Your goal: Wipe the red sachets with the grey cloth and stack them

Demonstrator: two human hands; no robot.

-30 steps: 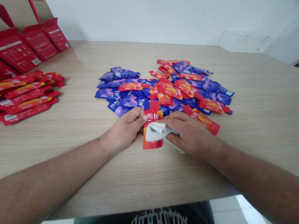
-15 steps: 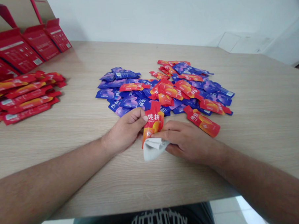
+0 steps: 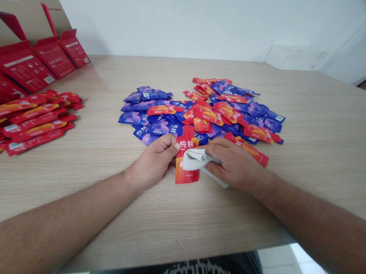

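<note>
My left hand (image 3: pixel 152 162) pinches a red and orange sachet (image 3: pixel 187 173) printed with white Chinese characters, holding it upright against the table. My right hand (image 3: pixel 234 165) presses a folded grey cloth (image 3: pixel 196 158) onto the middle of that sachet, hiding part of its face. Just beyond my right hand, a loose red sachet (image 3: pixel 253 153) lies partly under its fingers. A heap of blue and red sachets (image 3: pixel 200 116) spreads across the table beyond both hands.
Several red sachets (image 3: pixel 27 123) lie in overlapping rows at the left of the wooden table (image 3: pixel 317 155). Behind them stand open red cartons (image 3: pixel 24 67). A white wall runs along the far edge, and my dark shirt shows below the near edge.
The grey cloth has moved up from the sachet's lower end onto its middle, and my right hand has shifted right with it. My left hand still holds the sachet in place.
</note>
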